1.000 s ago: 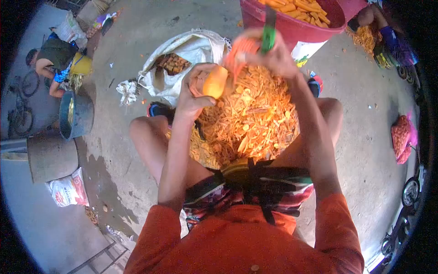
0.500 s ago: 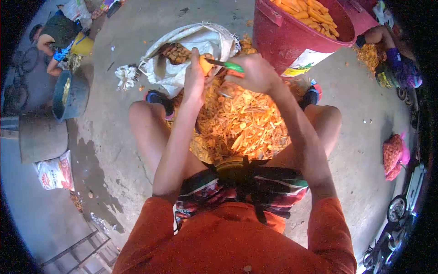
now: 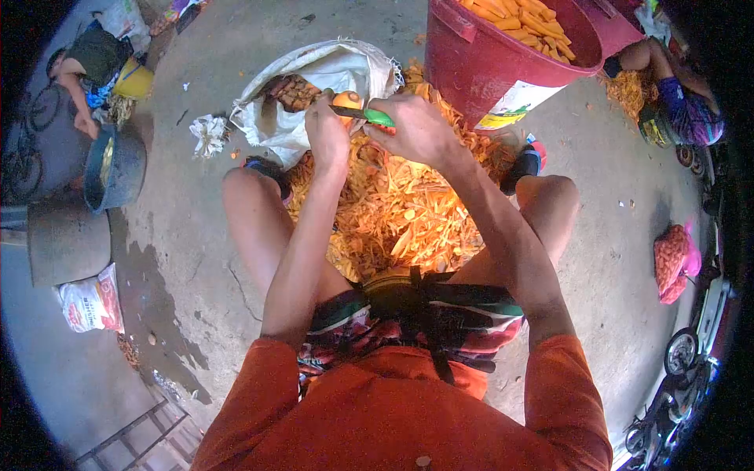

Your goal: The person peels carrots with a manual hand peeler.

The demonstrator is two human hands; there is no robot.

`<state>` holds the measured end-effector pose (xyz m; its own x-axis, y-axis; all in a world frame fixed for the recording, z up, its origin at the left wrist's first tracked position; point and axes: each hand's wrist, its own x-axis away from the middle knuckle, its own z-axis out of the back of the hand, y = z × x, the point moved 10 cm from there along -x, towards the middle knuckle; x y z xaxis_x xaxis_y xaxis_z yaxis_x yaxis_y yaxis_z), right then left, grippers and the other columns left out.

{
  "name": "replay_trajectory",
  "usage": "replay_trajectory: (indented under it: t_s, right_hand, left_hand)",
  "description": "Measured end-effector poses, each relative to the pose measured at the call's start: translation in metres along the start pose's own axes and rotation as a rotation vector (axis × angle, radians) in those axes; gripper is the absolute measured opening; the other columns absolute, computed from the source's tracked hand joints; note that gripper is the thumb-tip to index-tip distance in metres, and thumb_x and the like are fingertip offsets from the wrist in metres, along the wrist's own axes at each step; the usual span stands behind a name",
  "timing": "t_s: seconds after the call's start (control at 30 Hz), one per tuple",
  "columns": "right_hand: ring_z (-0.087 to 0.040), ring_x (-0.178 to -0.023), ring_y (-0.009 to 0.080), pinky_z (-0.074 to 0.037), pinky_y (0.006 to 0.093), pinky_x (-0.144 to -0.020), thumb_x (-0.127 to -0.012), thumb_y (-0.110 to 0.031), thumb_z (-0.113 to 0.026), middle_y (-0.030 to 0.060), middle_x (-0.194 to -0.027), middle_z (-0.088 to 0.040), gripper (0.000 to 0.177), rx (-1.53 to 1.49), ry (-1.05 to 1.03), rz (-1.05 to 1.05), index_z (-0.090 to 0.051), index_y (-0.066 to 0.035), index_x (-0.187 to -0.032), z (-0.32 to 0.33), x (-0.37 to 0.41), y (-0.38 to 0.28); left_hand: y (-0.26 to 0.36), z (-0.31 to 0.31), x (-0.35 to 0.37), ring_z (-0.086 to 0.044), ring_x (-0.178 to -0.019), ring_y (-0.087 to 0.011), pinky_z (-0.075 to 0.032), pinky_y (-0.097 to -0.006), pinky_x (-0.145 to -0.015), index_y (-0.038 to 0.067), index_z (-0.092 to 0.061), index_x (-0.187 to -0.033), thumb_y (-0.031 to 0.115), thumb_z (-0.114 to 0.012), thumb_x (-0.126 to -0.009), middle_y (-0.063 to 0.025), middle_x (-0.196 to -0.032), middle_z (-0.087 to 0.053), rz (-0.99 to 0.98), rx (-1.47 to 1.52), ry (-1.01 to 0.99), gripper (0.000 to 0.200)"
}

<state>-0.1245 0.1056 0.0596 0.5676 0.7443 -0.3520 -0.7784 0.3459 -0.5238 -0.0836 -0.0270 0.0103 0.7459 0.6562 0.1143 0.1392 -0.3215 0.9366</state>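
Observation:
My left hand (image 3: pixel 327 129) is closed round an orange carrot (image 3: pixel 347 100), whose rounded end shows above the fingers. The rest of the carrot is hidden by the hand. My right hand (image 3: pixel 416 129) grips a knife by its green handle (image 3: pixel 379 118). Its dark blade lies across the carrot, pointing left toward my left hand. Beneath both hands spreads a heap of orange peelings (image 3: pixel 416 212) between my legs. Just beyond my left hand, an open white woven sack (image 3: pixel 353 67) holds brownish unpeeled roots (image 3: pixel 292 93).
A large red tub (image 3: pixel 487 78) of peeled orange carrots (image 3: pixel 526 27) stands at the front right. Crumpled white plastic (image 3: pixel 209 135) lies left of the sack. Another person (image 3: pixel 78 67) sits by a dark basin (image 3: pixel 114 169) at left; a second person (image 3: pixel 683 98) is at far right. A red net bag (image 3: pixel 674 263) lies at right.
The knife has moved slightly left and down, its blade now level across the carrot. My right hand has come closer to my left. The view has shifted a little.

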Motion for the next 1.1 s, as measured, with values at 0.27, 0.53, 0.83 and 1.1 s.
replay_trajectory:
  t_s: [0.27, 0.53, 0.83, 1.1]
  right_hand:
    - [-0.07, -0.078, 0.0375, -0.054, 0.0478, -0.063, -0.073, -0.028, -0.075, 0.0247, -0.075, -0.066, 0.037, 0.266, -0.277, -0.352, -0.063, 0.004, -0.086, -0.036, 0.027, 0.156]
    - [-0.064, -0.064, 0.0304, -0.05, 0.0444, -0.061, -0.066, -0.043, -0.074, 0.0192, -0.069, -0.064, 0.044, 0.261, -0.514, -0.277, -0.061, -0.001, -0.073, -0.049, 0.026, 0.136]
    - [-0.066, -0.07, 0.0368, -0.05, 0.0442, -0.065, -0.069, -0.032, -0.079, 0.0186, -0.073, -0.065, 0.042, 0.089, -0.187, -0.29, -0.06, 0.001, -0.088, 0.017, 0.031, 0.129]
    - [-0.065, -0.084, 0.0393, -0.05, 0.048, -0.072, -0.079, -0.036, -0.076, 0.0201, -0.087, -0.066, 0.038, 0.215, -0.338, -0.382, -0.063, -0.002, -0.093, 0.062, 0.023, 0.108]
  left_hand:
    - [0.005, 0.009, -0.015, -0.062, -0.069, -0.0162, -0.047, -0.0263, -0.059, 0.001, -0.062, -0.101, 0.031, -0.042, -0.101, -0.0077, -0.085, -0.064, -0.112, -0.091, -0.014, 0.036]
    - [-0.012, -0.138, -0.013, -0.061, -0.068, -0.0112, -0.048, -0.0274, -0.063, 0.002, -0.068, -0.099, 0.048, -0.043, -0.1, -0.0039, -0.081, -0.067, 0.188, -0.781, -0.849, 0.052]
    - [0.015, -0.169, -0.173, -0.069, -0.086, -0.0237, -0.057, -0.0383, -0.079, 0.005, -0.061, -0.125, 0.036, -0.063, -0.095, -0.0128, -0.103, -0.072, -0.616, -0.717, -0.562, 0.043]
    - [-0.233, 0.111, -0.135, -0.054, -0.12, -0.0451, -0.04, -0.0512, -0.105, 0.006, -0.054, -0.132, 0.043, -0.045, -0.095, -0.024, -0.133, -0.055, -0.545, -1.639, -0.263, 0.054]
